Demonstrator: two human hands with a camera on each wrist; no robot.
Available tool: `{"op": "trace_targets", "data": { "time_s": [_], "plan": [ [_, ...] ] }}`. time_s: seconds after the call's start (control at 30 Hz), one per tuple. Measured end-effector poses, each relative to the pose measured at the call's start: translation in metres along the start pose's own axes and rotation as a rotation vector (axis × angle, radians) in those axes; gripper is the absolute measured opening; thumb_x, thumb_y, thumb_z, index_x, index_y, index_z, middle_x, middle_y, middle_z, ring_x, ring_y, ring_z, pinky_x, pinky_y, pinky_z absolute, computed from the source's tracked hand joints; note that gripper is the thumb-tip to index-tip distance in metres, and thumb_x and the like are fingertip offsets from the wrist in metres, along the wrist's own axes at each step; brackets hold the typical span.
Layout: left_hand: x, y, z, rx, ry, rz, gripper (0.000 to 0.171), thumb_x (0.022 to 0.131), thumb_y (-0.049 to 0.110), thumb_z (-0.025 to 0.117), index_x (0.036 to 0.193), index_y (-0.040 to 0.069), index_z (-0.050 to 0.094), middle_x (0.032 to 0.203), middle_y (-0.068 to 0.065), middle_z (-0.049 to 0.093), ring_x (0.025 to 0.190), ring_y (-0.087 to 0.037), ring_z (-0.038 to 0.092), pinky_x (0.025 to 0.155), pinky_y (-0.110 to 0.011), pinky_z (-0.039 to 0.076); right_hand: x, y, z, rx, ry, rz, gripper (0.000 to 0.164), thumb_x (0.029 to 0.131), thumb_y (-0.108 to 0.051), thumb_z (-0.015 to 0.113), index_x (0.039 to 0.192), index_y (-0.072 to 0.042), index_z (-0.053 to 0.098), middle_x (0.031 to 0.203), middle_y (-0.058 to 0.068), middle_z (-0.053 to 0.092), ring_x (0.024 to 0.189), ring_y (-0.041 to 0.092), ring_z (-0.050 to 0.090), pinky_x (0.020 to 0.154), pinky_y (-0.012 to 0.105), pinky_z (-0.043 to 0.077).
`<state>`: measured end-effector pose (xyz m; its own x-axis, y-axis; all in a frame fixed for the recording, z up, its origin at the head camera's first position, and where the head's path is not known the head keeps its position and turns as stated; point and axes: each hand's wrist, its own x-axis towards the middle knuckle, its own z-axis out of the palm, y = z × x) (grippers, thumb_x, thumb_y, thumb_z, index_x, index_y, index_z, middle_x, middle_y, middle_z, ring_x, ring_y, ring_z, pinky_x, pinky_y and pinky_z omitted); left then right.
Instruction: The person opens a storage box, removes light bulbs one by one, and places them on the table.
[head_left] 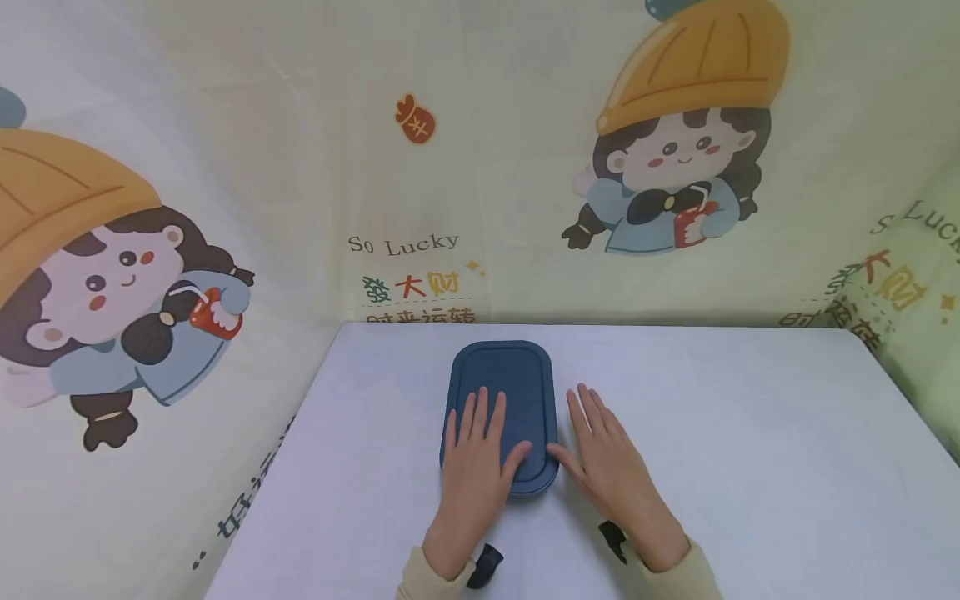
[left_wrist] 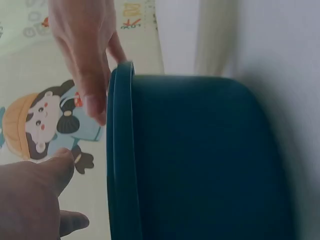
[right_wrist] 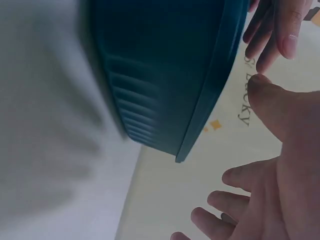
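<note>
A dark blue rectangular box (head_left: 525,375) with rounded corners and a lid stands on the white table. Over its lid my left hand (head_left: 474,462) is spread, fingers straight and pointing away; in the left wrist view the hand (left_wrist: 35,192) appears slightly above the lid rim (left_wrist: 120,150). Beside the box's right edge is my right hand (head_left: 611,467), fingers extended, its thumb near the rim. Ribbed lines mark the box's side (right_wrist: 135,105) in the right wrist view, where the right hand (right_wrist: 280,180) stays apart from it. Neither hand grips anything.
The white table (head_left: 720,417) extends on both sides of the box. Behind and to the sides hangs a pale cloth (head_left: 517,183) printed with cartoon figures and lettering. Dark straps (head_left: 486,567) show at the wrists.
</note>
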<state>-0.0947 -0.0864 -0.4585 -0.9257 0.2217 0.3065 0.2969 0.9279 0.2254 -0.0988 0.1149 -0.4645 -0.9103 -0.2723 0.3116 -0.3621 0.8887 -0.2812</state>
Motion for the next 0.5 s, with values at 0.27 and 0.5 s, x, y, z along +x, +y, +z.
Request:
{"op": "trace_targets", "data": {
  "time_s": [0.27,0.5],
  "plan": [
    [0.006,-0.015,-0.002,-0.036,0.011,-0.042,0.070,0.101,0.055,0.046,0.155,0.012,0.034,0.159,-0.015,0.032,0.148,-0.033,0.029,0.117,-0.056,0.024,0.012,-0.002,0.007,0.084,-0.034,0.019,0.080,0.096,-0.042,0.063,0.152,0.005,0.031,0.157,0.025,0.030,0.143,0.041,0.034,0.112,0.053,0.035],
    [0.012,-0.029,-0.006,-0.126,0.039,-0.062,0.067,0.100,0.049,0.052,0.153,0.011,0.037,0.154,-0.018,0.039,0.142,-0.036,0.037,0.116,-0.054,0.028,0.020,-0.004,0.013,0.220,-0.022,0.078,0.074,0.095,-0.030,0.067,0.150,0.005,0.033,0.155,0.024,0.034,0.141,0.039,0.037,0.107,0.052,0.041]
  ]
}}
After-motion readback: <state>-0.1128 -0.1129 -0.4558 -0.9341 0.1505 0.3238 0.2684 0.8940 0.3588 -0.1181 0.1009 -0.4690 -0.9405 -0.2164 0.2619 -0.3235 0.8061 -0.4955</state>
